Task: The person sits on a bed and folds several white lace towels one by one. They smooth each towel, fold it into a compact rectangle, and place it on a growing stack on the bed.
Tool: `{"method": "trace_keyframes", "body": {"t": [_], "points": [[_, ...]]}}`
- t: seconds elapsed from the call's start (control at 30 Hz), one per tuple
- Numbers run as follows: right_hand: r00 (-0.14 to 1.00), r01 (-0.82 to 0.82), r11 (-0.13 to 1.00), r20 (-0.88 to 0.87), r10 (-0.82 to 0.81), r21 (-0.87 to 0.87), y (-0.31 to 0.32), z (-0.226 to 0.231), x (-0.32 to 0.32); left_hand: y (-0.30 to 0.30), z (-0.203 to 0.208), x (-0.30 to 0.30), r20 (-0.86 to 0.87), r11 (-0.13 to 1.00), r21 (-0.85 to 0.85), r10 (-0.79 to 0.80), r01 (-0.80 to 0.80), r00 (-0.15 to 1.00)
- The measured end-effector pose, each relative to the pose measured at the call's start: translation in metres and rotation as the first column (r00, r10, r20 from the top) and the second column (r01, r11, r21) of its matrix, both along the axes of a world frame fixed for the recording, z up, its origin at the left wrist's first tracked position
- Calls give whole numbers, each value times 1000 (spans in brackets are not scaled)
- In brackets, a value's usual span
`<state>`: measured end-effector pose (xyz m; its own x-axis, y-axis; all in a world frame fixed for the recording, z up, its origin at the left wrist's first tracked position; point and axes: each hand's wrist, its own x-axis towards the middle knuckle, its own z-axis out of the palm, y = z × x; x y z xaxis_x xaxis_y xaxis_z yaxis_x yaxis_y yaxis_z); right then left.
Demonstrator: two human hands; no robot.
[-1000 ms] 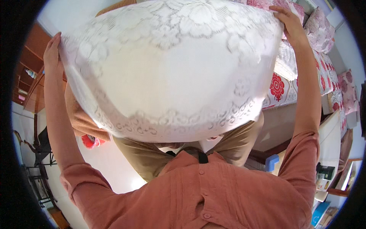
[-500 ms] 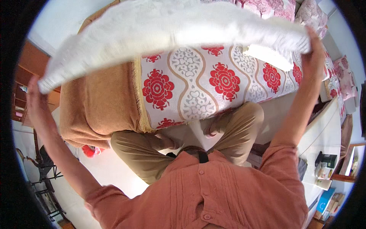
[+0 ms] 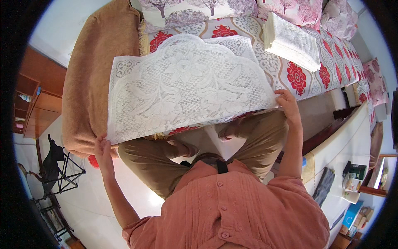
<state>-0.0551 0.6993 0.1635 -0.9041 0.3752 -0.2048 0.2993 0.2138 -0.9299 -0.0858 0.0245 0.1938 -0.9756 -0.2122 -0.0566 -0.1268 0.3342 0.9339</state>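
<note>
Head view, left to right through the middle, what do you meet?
Wooden cabinet → brown blanket → white lace cloth → right hand, pinching the cloth's corner → white tabletop.

"From over there, what are you seeing on the sofa (image 3: 296, 76)?"
"I'm seeing a brown blanket (image 3: 97, 62) covering its left end, a white lace cloth (image 3: 182, 91) reaching its front edge, folded white cloths (image 3: 292, 41) lying rightward, cushions (image 3: 199, 10) lining its back edge."

Pale wall (image 3: 58, 33): far left. Brown wooden cabinet (image 3: 46, 111): left. Black chair (image 3: 52, 168): near left, on glossy white floor (image 3: 89, 199) reflecting light. White-topped table (image 3: 348, 145): right.
</note>
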Motion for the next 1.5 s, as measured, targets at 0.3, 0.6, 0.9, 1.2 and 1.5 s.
{"method": "trace_keyframes", "body": {"t": [0.3,0.6,0.9,1.2,1.5], "points": [[993,107,987,-68,-99,124,-21,-15,-35,23,-13,-27,-69,997,50,-58,62,996],[998,-30,976,52,20,214,12,-29,-11,20,10,-5,10,991,127,-55,53,998],[985,-95,933,165,39,346,10,-29,-8,8,0,1,21,998,66,-25,23,999],[974,-177,896,201,101,407,8,-19,-3,8,0,13,33,1000,18,-22,21,999],[995,66,715,11,-103,696,-34,-10,-33,-1,-11,2,57,998,-7,-62,62,996]]}}
